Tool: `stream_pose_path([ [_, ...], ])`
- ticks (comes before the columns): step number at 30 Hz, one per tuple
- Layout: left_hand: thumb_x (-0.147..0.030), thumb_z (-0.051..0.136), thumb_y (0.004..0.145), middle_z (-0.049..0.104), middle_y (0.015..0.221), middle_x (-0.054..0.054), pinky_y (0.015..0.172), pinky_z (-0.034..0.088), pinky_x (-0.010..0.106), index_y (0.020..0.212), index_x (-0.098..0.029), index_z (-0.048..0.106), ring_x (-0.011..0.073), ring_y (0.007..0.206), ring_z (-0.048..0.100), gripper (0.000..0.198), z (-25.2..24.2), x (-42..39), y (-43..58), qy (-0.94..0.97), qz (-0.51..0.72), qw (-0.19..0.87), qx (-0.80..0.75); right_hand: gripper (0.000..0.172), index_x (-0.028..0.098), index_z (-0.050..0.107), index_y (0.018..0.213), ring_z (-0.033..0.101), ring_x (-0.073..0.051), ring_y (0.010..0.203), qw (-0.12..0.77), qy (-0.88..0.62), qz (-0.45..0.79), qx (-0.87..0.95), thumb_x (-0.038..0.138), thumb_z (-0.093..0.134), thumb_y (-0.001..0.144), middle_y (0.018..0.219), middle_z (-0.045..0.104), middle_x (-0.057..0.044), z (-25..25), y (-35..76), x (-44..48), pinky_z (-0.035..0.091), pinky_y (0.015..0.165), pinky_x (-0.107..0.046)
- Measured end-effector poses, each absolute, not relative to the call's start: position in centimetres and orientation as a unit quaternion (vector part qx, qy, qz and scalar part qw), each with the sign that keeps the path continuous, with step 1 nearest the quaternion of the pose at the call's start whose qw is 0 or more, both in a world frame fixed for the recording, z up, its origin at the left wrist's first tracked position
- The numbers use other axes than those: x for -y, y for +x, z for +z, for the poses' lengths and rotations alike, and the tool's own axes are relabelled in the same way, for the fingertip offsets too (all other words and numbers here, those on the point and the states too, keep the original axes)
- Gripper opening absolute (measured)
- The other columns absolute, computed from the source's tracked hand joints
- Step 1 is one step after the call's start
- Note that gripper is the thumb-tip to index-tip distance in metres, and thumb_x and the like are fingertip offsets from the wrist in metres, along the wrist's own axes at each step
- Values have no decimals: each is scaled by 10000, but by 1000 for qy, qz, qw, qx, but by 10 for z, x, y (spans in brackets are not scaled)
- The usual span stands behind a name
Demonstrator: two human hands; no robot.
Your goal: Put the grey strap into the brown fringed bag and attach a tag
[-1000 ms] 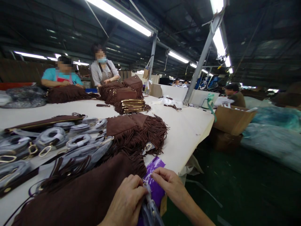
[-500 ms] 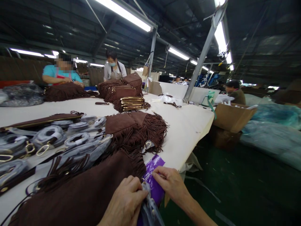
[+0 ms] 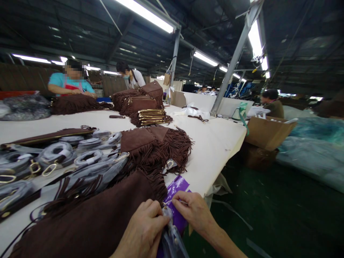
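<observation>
We have one brown suede fringed bag (image 3: 94,222) in front of us, lying flat at the near edge of the worktop (image 3: 215,143), its fringe running along the far side and a small metal fitting at its right corner. On that corner our two hands meet: the left hand (image 3: 143,233) is closed around a crumpled clear plastic wrap (image 3: 170,236), and the right hand (image 3: 193,211) pinches the fitting between thumb and forefinger. Under both lies one purple plastic bag (image 3: 176,195), glossy, partly hanging off the edge.

Just beyond sits a second fringed bag (image 3: 156,147), same brown. Farther back we count one stack of flat gold-edged pieces (image 3: 152,117) and a heap of more brown bags (image 3: 139,100); their number we cannot tell. To the left lie many straps coiled in grey wrap (image 3: 56,157) with gold clips. Two people (image 3: 71,84) work at the far end, and a third sits at right beside one open cardboard box (image 3: 267,132).
</observation>
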State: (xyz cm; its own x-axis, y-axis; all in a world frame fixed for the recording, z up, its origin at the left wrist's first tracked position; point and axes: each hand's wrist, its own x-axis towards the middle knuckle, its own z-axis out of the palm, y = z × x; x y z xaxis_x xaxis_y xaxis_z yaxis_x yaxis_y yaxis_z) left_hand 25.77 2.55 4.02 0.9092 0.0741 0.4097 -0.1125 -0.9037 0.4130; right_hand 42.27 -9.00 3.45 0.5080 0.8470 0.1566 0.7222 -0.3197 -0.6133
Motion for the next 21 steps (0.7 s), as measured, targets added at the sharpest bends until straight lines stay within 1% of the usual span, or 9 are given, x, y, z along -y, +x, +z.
stream_pose_path([
  [9,-96,358,902,582,825,57,659,364,312,786,-192,604,189,776,499,289,40,-27,258,950,207,235,-4,294,201,684,714,585,-164,615,368,-788,135,474,365,494,867,642,639,10,36,426,91,367,580,-236],
  [13,-94,359,901,585,835,56,665,365,312,808,-195,624,189,785,499,298,41,-27,258,949,198,247,-12,279,196,674,694,557,-159,611,382,-778,152,476,348,502,851,627,609,15,38,425,91,355,572,-235],
  [18,-91,368,889,587,841,63,675,367,322,836,-193,638,196,789,500,293,42,-27,258,949,198,245,-8,273,183,637,648,453,-139,566,414,-750,207,472,348,522,833,570,499,31,42,428,91,302,517,-228],
  [21,-104,370,901,590,839,61,676,363,324,837,-199,637,196,790,505,290,43,-27,257,949,196,246,-13,257,183,636,657,423,-136,575,421,-737,230,477,346,537,829,584,485,34,42,431,92,298,517,-226],
])
